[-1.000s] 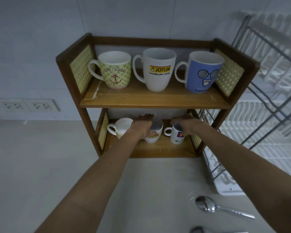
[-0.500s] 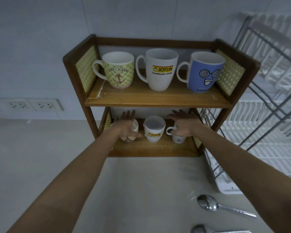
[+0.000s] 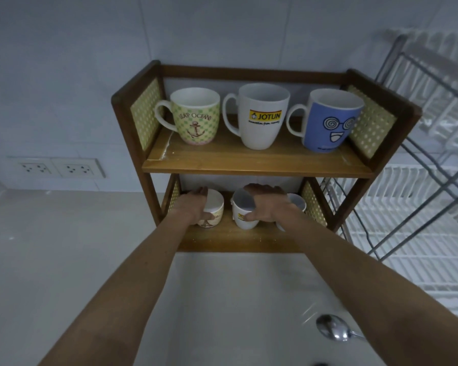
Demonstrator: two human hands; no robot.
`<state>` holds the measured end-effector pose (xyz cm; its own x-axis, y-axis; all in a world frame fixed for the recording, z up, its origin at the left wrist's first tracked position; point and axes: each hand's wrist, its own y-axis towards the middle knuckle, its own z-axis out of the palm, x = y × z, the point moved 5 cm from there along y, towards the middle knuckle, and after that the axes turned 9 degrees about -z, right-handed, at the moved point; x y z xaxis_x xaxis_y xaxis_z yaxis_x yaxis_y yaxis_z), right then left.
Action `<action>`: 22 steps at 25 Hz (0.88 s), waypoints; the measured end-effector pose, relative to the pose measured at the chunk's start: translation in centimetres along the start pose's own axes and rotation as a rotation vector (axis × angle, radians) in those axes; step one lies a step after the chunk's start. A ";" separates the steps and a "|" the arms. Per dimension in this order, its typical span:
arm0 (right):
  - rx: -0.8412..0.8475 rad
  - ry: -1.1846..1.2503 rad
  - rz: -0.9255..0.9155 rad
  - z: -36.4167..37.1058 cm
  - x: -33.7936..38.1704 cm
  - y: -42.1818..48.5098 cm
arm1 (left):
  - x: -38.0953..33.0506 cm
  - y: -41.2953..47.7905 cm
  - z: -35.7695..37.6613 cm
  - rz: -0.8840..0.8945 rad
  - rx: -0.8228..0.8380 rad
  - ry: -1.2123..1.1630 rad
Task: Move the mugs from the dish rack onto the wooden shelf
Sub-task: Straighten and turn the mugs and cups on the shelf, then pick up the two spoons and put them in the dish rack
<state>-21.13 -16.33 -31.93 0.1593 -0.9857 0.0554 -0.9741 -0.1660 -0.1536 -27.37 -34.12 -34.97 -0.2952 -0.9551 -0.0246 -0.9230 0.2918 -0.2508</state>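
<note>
Both hands steady mugs on the wooden shelf's lower board.
Your left hand wraps the anchor mug; your right hand grips the Jotun mug, seemingly spacing them.

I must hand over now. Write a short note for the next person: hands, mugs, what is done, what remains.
Left hand: around the left mug on the lower shelf.
Right hand: gripping the middle mug, which is tilted.
Right mug: behind the right wrist, mostly hidden.
Top shelf: three mugs upright.
Done: six mugs on the shelf; no mugs visible in the rack.
Left: straighten the middle mug, release both.
</note>
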 end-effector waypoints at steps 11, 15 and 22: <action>-0.613 0.238 -0.169 6.0 2.3 -20.4 | -8.9 -19.9 9.0 0.118 -0.248 -0.713; -0.504 0.175 -0.189 9.4 -1.3 -27.8 | -16.6 -26.4 12.4 0.256 0.069 -0.718; -0.451 0.172 -0.064 12.8 -7.2 -33.8 | -26.3 -29.6 16.7 0.270 0.209 -0.420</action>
<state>12.71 -3.98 -39.79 0.2295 -0.9483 0.2193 -0.9417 -0.1595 0.2961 11.83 -18.52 -43.10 -0.3517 -0.7985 -0.4886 -0.7465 0.5542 -0.3684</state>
